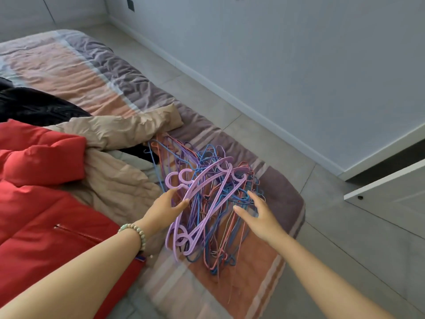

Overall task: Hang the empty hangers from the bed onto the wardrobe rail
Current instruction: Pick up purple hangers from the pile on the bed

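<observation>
Reaching for stock, both hands at the heap. Item: hangers (pixel 213 203), a tangled pile of thin blue, pink and purple wire ones with a few thick lilac hangers (pixel 202 183) on top, lying on the striped bed cover (pixel 276 261) at the near corner of the bed. Item: left hand (pixel 165 208), bead bracelet (pixel 135 231) at the wrist, fingers fairly straight, tips against a lilac hanger near its hook; I see no closed grip. Item: right hand (pixel 259 215), fingers spread and relaxed, holding nothing, at the pile's right flank. Adjacent: beige jacket (pixel 119 130), red jacket (pixel 34 180), black garment (pixel 34 104), the beige sleeve overlapping the pile's far edge. Wardrobe rail not in view; a white panel (pixel 391 192) at the right may belong to the wardrobe, I cannot tell. Handling note, as I judge it: the wires are interlocked, so I would not scoop the whole heap. Better to take the lilac ones first by their hooks and lift slowly while the right hand steadies the rest, hooks aligned one way for the rail. Risk: snagged wires dragging off the bed.
</observation>
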`<control>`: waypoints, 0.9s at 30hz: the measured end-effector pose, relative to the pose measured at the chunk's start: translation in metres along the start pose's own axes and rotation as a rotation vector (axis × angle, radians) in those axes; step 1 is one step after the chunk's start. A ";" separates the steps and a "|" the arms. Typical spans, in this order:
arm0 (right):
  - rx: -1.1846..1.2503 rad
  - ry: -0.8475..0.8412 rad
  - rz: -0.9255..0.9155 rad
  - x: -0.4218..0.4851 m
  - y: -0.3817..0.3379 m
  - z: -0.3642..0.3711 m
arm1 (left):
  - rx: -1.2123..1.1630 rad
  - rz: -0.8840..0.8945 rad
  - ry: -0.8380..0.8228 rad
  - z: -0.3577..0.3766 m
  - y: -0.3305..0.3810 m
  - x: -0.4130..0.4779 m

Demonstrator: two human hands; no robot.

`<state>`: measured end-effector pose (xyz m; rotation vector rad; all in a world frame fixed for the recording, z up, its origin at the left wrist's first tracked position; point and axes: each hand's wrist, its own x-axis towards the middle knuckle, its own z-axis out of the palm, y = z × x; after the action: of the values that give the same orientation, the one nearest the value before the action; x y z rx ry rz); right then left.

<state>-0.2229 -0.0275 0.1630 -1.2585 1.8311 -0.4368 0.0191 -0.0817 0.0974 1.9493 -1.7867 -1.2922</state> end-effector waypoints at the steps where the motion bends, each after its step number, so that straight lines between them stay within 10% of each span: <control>1: 0.010 -0.015 0.020 0.007 0.006 0.013 | -0.005 -0.024 -0.008 0.005 -0.011 0.004; 17: 0.395 -0.172 0.360 0.063 0.069 0.153 | -0.072 0.001 0.025 0.078 -0.093 0.038; 27: 0.557 -0.122 0.270 0.057 0.064 0.166 | -0.116 0.097 0.153 0.089 -0.103 0.030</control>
<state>-0.1359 -0.0217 -0.0026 -0.6364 1.5926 -0.6466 0.0274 -0.0475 -0.0373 1.8239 -1.6726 -1.1548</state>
